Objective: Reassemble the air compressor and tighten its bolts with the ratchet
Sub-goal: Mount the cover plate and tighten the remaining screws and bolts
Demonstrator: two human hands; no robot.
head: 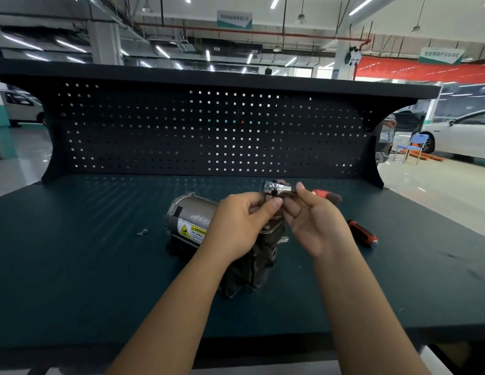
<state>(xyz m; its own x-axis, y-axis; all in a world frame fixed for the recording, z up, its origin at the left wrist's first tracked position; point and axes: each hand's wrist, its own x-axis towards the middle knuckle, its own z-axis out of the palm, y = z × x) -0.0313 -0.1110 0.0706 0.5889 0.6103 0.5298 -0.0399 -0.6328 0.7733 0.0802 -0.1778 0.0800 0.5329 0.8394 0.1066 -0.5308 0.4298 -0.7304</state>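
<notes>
The air compressor lies on the dark green workbench; its silver motor can with a yellow warning label points left, and its dark cast body is partly hidden under my arms. Above it both hands hold the ratchet. Its chrome head shows between my fingers, and its red and black handle sticks out to the right. My left hand pinches the head end from below-left. My right hand grips the shaft just right of the head.
A red and black tool handle lies on the bench right of my right hand. A small loose bolt sits left of the compressor. A black pegboard back panel stands behind the bench.
</notes>
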